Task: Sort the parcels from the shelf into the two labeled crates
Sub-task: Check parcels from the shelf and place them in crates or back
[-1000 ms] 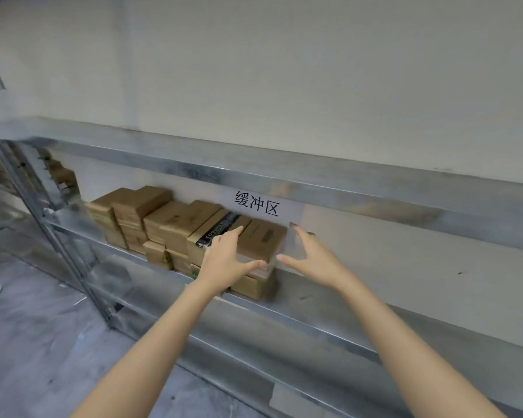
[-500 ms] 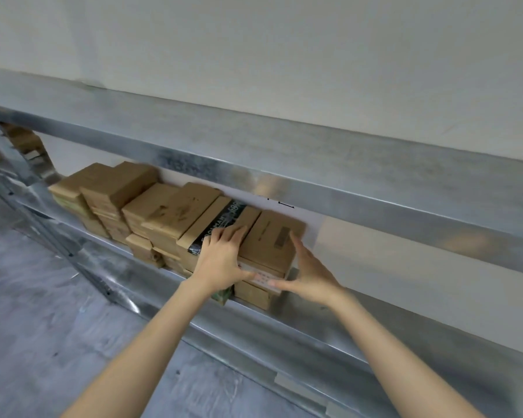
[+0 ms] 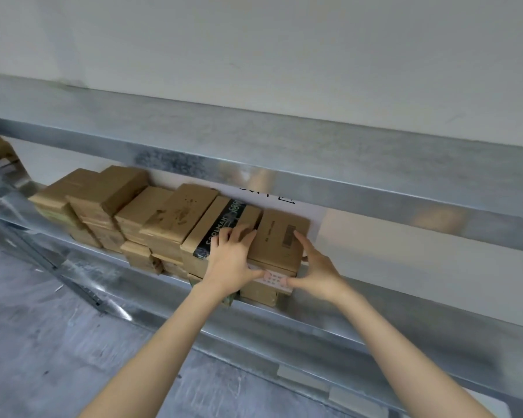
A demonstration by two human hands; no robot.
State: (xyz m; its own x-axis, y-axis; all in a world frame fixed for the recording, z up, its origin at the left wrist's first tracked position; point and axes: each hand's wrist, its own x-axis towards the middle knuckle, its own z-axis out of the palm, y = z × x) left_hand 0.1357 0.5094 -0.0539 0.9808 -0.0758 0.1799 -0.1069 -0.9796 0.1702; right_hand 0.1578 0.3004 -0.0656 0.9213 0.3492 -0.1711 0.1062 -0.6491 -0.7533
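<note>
Shelf (image 3: 314,322) looks closer than half a second back, and its upper beam (image 3: 360,191) now hides most of the wall sign (image 3: 286,200); parcels (image 3: 109,212) sit stacked in a row like before; the box (image 3: 280,239) at the right end hasn't shifted. Both hands have closed in on it though: left hand (image 3: 230,262) grasps its left edge, fingers curled into the seam beside the taped box (image 3: 215,224); right hand (image 3: 319,271) clasps the right side, fingers along that side; box sits between the two hands; both thumbs press the white label (image 3: 272,278) on the front.
</note>
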